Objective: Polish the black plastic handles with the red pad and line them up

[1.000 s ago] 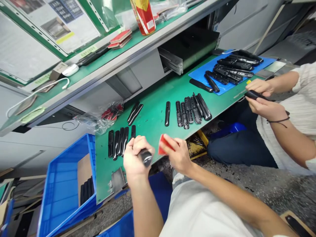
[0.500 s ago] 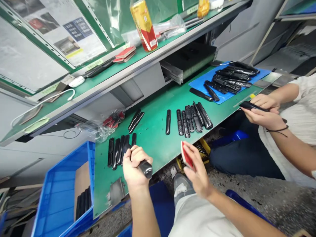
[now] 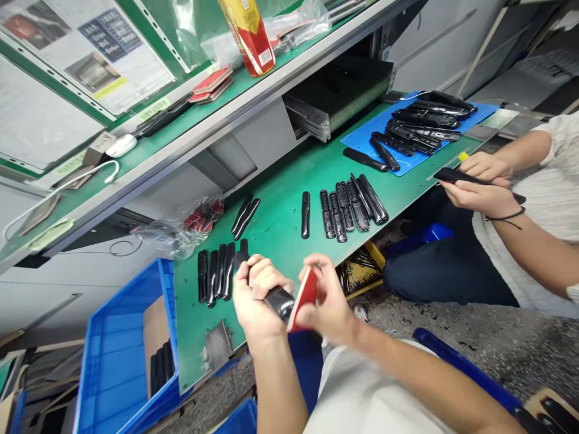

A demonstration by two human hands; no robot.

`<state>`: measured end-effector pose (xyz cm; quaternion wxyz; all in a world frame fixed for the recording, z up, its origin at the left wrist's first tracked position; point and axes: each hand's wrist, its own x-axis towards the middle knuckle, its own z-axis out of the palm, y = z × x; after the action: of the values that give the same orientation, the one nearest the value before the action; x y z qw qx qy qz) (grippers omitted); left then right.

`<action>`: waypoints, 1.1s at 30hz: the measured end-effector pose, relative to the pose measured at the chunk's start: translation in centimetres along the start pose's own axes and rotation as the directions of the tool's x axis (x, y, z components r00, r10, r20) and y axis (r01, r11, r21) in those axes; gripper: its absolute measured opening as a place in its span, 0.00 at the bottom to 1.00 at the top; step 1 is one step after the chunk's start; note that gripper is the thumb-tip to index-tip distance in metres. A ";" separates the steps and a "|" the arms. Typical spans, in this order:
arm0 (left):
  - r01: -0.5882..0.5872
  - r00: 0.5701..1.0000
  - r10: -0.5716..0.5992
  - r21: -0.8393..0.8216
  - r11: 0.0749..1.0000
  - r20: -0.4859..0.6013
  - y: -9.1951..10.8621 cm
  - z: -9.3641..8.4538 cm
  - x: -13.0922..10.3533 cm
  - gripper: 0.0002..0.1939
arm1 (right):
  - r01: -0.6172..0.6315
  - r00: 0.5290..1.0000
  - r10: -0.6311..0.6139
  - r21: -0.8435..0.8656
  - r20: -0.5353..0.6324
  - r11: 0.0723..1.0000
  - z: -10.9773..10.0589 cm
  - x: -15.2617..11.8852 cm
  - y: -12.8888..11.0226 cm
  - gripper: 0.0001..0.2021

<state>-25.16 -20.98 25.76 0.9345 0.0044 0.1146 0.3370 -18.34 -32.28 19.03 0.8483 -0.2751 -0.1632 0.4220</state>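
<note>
My left hand [image 3: 263,293] is wrapped around a glossy black plastic handle-like part [image 3: 279,303], whose rounded end points toward my right hand. Between the thumb and fingers of my right hand [image 3: 326,299] is a flat red-faced sanding pad [image 3: 306,299] with a pale edge. The pad is at the rounded end of the black part; whether the two touch I cannot tell. Behind my left hand, several similar black parts [image 3: 218,272] lie in a row on the green table [image 3: 280,241]. More black shells [image 3: 347,208] lie farther right, some with their hollow inside up.
A co-worker's hands [image 3: 484,181] hold a black part at the right. Black parts are piled on a blue mat [image 3: 362,135]. A blue bin [image 3: 117,355] stands at the left. Above the table runs a shelf [image 3: 181,144] with a red-and-yellow can [image 3: 251,42]. A plastic bag [image 3: 181,232] lies near the back.
My right hand has brought the red pad leftward to the end of the black part. My left hand has shifted slightly right, still gripping it. The view has tilted a little downward.
</note>
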 end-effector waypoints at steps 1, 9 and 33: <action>-0.001 1.000 0.000 0.021 1.000 0.018 0.4 0.0 -0.3 0.10 | 0.005 0.998 -0.005 -0.016 -0.059 1.000 -0.3 0.7 0.4 0.35; -0.037 0.999 0.036 0.497 0.867 0.013 3.2 -2.2 -1.6 0.12 | -0.084 0.976 0.056 -0.124 -0.211 0.989 -2.8 2.7 2.6 0.33; 0.099 0.959 0.278 0.855 -0.509 0.055 -4.7 -9.8 25.1 0.19 | -0.104 0.888 0.062 -0.066 -0.456 0.992 -13.6 -10.3 -2.4 0.30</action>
<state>-5.58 -9.41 10.53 0.4040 0.7832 0.4478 0.1509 -16.01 -46.22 9.18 0.8310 -0.4099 0.0321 0.3745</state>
